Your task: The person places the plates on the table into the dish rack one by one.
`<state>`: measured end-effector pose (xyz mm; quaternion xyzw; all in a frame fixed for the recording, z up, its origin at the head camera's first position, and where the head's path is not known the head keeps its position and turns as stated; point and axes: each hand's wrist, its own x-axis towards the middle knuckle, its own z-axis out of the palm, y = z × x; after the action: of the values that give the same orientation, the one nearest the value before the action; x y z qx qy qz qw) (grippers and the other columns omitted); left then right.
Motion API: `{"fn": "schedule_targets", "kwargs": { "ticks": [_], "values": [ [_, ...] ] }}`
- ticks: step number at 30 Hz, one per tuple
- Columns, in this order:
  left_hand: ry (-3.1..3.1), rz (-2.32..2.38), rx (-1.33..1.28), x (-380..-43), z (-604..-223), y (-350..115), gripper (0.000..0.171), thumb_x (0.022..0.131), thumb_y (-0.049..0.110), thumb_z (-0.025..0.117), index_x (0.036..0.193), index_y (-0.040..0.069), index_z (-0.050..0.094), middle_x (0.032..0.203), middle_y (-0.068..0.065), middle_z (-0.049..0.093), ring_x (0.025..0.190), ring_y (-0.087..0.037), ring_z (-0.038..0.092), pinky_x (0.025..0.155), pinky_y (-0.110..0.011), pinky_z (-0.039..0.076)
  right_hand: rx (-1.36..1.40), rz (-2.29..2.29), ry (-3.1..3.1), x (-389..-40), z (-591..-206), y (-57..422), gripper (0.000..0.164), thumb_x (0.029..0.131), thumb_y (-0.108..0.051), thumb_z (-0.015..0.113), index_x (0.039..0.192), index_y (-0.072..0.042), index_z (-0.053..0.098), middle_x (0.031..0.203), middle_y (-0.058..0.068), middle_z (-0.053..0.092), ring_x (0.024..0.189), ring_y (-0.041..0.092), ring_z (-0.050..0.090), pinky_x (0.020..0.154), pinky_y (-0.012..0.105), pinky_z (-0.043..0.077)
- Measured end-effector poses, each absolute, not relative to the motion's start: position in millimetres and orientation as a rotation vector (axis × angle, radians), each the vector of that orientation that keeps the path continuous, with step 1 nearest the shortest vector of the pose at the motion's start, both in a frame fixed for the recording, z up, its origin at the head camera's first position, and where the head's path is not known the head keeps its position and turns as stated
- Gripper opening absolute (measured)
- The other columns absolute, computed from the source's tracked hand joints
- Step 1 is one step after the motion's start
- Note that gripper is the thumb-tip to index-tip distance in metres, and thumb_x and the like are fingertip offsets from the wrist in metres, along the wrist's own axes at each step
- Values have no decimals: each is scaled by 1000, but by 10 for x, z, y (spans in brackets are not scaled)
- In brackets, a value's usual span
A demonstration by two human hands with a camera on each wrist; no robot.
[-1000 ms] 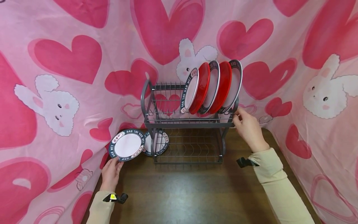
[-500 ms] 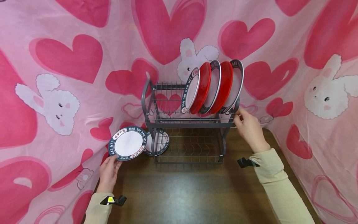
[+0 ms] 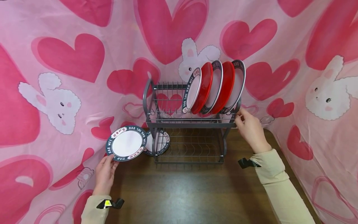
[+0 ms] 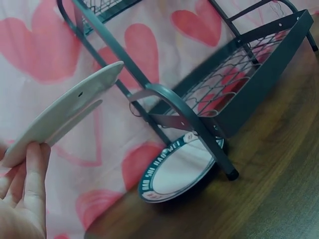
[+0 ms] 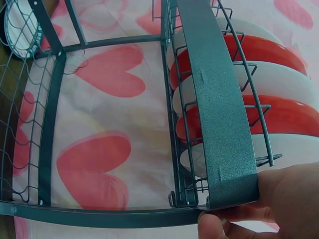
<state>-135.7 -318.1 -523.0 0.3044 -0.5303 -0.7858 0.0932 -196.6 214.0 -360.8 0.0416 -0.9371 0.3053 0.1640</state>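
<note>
Evidently, my left hand (image 3: pixel 104 174) pinched the navy-rimmed lettered plate (image 3: pixel 127 143) at its lower-left rim, fingers underneath; the plate hung tilted, left of centre in the head view. My right hand (image 3: pixel 251 129) had thumb and fingers bent around the front right corner of the two-tier dish rack (image 3: pixel 191 125).

Risks, as judged. (1) Single-edge hold: a slackened pinch could have tipped the plate onto the wooden table (image 3: pixel 173 193). (2) Swung right, its rim could have clipped the rack's left leg (image 4: pixel 214 149) or the second lettered plate (image 4: pixel 177 172) partly behind that leg; both stood apart from it in the left wrist view. (3) A tug on the corner could have jostled the five standing plates (image 3: pixel 214 88), lettered and red alternating, upper right of centre.

Edges: heart-and-rabbit curtain (image 3: pixel 64 59) close along the left, little margin there. Room: bare wire slots in the upper tier's left half; bare tabletop at lower centre.
</note>
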Motion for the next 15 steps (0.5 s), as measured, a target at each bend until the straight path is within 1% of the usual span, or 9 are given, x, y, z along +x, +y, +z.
{"fn": "schedule_targets", "kwargs": {
  "ticks": [4,10,13,15],
  "values": [
    [-1548,-2355,900,-1321,-5142,-3176,15,100,30,71,102,16,75,100,6,66,93,-9,62,85,-16,56,114,868,-2682,-1961,-3601,2139,21,105,-19,46,107,-5,62,80,14,69,62,23,63,62,40,45],
    [-1547,-2339,887,-1309,-5050,-3164,17,100,30,71,102,15,77,101,6,66,94,-11,59,84,-15,56,103,874,-2690,-1949,-3594,2135,22,106,-20,47,108,-5,62,85,17,70,63,25,64,62,40,46],
    [-1530,-2332,868,-1317,-5019,-3154,15,101,27,70,98,15,78,97,5,67,90,-10,61,82,-16,57,99,882,-2695,-1946,-3591,2135,21,106,-21,47,108,-5,62,85,16,70,63,25,63,62,40,45],
    [-1505,-2339,840,-1312,-4992,-3151,17,102,23,68,92,14,78,91,5,68,84,-10,62,79,-17,57,100,883,-2696,-1948,-3590,2133,21,106,-21,47,107,-6,62,82,15,69,64,25,62,62,39,45]
  ]
}}
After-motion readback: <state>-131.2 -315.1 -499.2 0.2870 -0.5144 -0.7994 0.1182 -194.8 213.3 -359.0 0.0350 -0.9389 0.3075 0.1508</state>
